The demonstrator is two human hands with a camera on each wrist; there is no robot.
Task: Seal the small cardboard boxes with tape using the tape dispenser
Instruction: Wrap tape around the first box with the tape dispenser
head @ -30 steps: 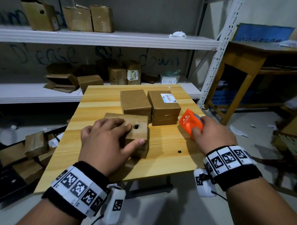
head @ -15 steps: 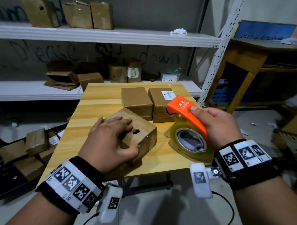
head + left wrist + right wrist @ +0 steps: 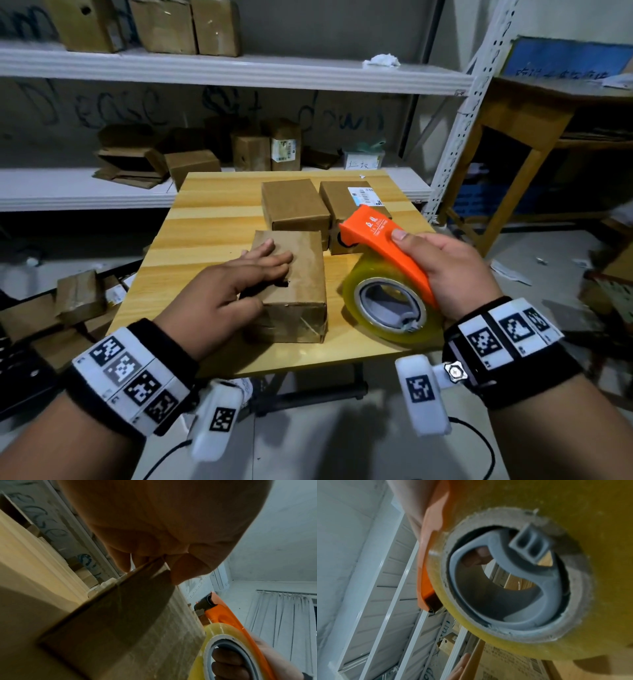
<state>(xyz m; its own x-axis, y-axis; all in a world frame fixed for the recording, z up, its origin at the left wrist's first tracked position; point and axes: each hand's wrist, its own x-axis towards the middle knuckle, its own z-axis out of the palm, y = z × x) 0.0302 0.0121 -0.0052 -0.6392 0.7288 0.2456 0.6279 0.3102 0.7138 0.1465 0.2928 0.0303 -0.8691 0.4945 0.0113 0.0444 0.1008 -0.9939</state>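
The near cardboard box (image 3: 301, 291) lies flat on the wooden table (image 3: 212, 222), its long side pointing away from me. My left hand (image 3: 260, 274) rests on its top with straight fingers, the thumb against the near left side. In the left wrist view the box (image 3: 137, 615) fills the space under the palm. My right hand (image 3: 421, 253) grips the orange tape dispenser (image 3: 383, 246), thumb on its top. It hangs just right of the box, above the table. Its yellowish tape roll (image 3: 390, 305) (image 3: 573, 520) faces me, and its toothed blade (image 3: 208, 596) points away.
Two more cardboard boxes stand behind: a plain one (image 3: 294, 205) and a labelled one (image 3: 349, 202), partly hidden by the dispenser. White shelves (image 3: 239, 73) with several boxes line the back. A wooden desk (image 3: 534, 113) stands at the right. Loose boxes (image 3: 78, 294) lie on the floor at the left.
My right hand lifted the dispenser off the table and brought it beside the box. My left hand turned the near box and set it down flat; its fingers went from gripping to lying straight.
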